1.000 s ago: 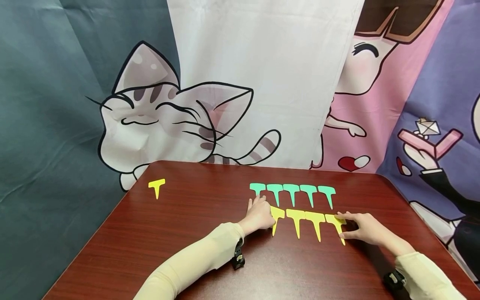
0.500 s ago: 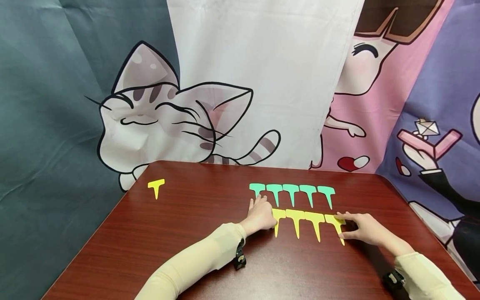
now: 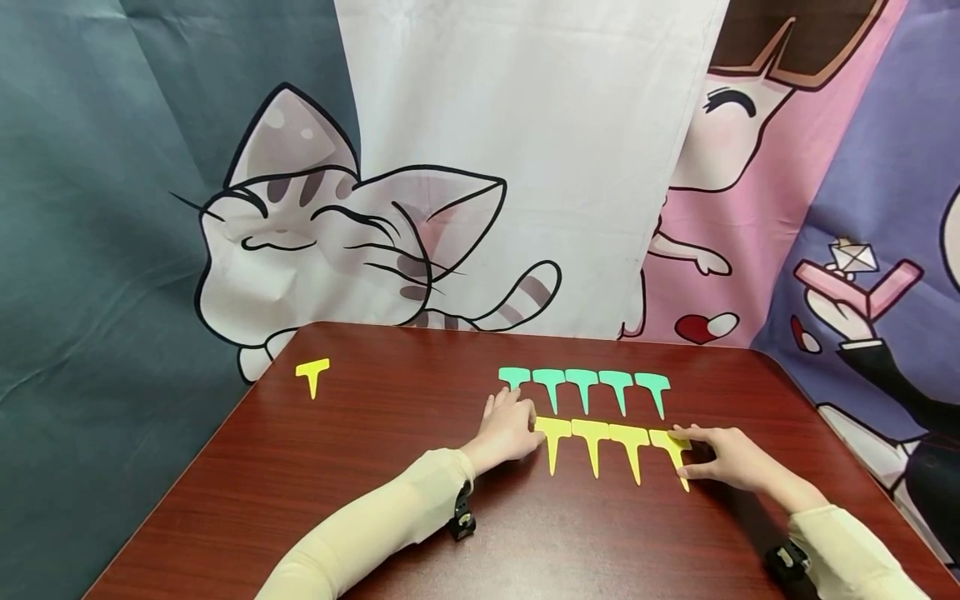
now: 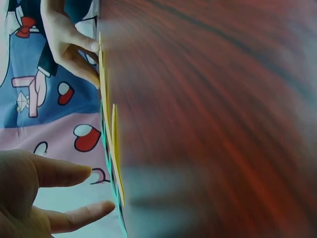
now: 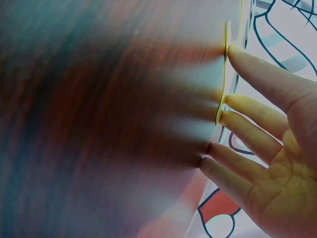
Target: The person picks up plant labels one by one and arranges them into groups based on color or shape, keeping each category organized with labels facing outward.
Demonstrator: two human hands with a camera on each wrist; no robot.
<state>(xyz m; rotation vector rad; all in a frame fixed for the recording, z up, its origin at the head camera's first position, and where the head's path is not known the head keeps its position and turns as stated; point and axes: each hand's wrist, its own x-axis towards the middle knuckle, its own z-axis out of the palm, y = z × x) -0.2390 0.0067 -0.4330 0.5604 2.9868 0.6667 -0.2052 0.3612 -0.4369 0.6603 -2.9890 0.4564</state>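
Note:
Yellow T-shaped plant labels lie flat in a row, their stems toward me. Beside the leftmost yellow label (image 3: 553,429) is my left hand (image 3: 504,429); in the left wrist view its thumb and a finger (image 4: 69,177) stand apart with nothing between them. My right hand (image 3: 731,457) rests on the rightmost yellow label (image 3: 669,440), thumb at the stem and fingertips by the crossbar. From the right wrist view, its extended fingers (image 5: 260,130) press that label (image 5: 224,74) to the table. Behind runs a row of green T-shaped labels (image 3: 582,380), the leftmost partly hidden by my left hand.
A single yellow label (image 3: 312,369) lies far off at the table's back left. The dark red wooden table (image 3: 360,400) ends against cartoon-printed cloth (image 3: 525,167). Each wrist wears a black device (image 3: 462,523) at the sleeve.
The leftmost yellow label has straightened into line with its neighbours. My left hand then shifted left and uncovered more of it. The right hand stays put.

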